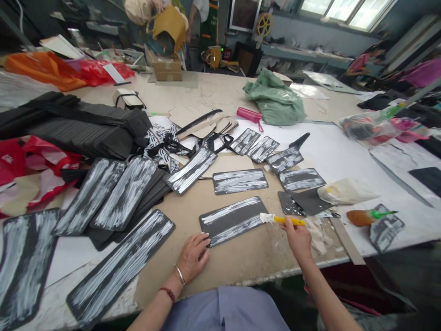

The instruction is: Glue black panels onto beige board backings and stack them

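Observation:
A dark grey rounded panel (231,221) lies in front of me, with white streaks along its long edges and a bare grey band between. My right hand (299,238) is closed round the yellow handle of a brush (288,221). The brush's white-coated bristles touch the panel's right end. At the lower left corner, the fingertips of my left hand (195,253) rest on the panel, fingers laid out flat. Another white-streaked panel (122,269) lies to the left of that hand. Beyond the panel in front lies a smaller streaked panel (240,181).
Streaked panels (126,193) overlap a dark stack at left, near piled black strips (99,131). To the right are a whitish bag (344,191) and an amber bottle with a green nozzle (365,217). Farther back sit a green bag (275,99) and a pink case (248,114). People work beyond.

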`<state>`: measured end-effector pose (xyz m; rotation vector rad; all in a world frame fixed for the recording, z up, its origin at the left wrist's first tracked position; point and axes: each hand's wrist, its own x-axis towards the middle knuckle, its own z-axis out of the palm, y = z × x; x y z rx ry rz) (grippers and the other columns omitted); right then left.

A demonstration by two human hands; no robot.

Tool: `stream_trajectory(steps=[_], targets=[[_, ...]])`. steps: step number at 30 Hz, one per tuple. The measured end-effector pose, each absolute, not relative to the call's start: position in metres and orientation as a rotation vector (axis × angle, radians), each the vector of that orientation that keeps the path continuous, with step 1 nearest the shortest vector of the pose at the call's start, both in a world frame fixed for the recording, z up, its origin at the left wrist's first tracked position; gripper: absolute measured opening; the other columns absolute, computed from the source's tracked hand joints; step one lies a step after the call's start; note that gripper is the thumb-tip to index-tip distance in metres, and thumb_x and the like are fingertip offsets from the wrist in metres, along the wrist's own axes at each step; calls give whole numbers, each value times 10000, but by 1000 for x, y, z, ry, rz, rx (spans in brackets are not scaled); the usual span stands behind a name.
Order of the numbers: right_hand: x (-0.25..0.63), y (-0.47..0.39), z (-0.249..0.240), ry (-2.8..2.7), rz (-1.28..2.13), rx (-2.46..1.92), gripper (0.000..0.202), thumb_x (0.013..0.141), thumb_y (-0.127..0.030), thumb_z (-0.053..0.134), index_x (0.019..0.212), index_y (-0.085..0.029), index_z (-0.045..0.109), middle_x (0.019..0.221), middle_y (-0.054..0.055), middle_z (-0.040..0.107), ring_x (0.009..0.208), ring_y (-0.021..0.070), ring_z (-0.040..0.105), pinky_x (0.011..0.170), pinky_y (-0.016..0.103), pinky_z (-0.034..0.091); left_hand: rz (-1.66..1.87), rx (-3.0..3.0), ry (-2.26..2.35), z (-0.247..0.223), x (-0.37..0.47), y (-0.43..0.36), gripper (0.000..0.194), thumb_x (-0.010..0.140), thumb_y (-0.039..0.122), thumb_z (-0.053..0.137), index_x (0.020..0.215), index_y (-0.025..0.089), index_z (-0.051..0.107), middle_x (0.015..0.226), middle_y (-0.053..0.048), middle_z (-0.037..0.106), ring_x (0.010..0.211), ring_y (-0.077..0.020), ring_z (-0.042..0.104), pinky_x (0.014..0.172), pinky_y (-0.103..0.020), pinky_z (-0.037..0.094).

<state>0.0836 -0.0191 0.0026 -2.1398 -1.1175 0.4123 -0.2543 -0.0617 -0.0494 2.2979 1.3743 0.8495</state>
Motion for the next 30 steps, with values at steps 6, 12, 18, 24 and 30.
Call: stream_trajectory(steps=[6,12,18,24,30], targets=[[98,-13,20,-1153,453,-2132,442,755,-515,417,828,-137,633,666,83,667,716,229,628,711,338,456,854,2379,1440,-51,-252,-66,251,753,138,472,979,176,575,1026,-87,609,990,-185,535,833,-356,477],[71,0,17,-1659,89,-1839,386,822,-459,370,871,-157,605,848,105,625,792,200,575,749,333,444,863,2450,1569,-54,-244,-74,285,774,135,434,1017,185,574,1049,-90,596,1003,-190,535,834,-347,474],[15,-26,3,-1983,281,-1542,250,857,-274,384,981,-193,585,887,87,612,836,175,576,741,306,476,877,2506,1644,-65,-240,-76,302,790,99,407,1016,199,581,1027,-71,608,996,-189,525,835,-352,466],[-24,-38,29,-1761,625,-1441,200,806,-287,479,929,-202,611,876,63,626,862,184,574,817,350,452,864,2463,1720,-63,-235,-77,263,804,99,407,976,180,588,967,-76,617,931,-175,541,798,-338,483],[-61,-27,9,-1324,1187,-1539,352,773,-461,472,890,-157,605,905,91,629,709,189,616,674,343,516,872,2379,1738,-60,-233,-78,207,803,119,430,944,152,577,956,-80,620,909,-171,540,811,-343,468]])
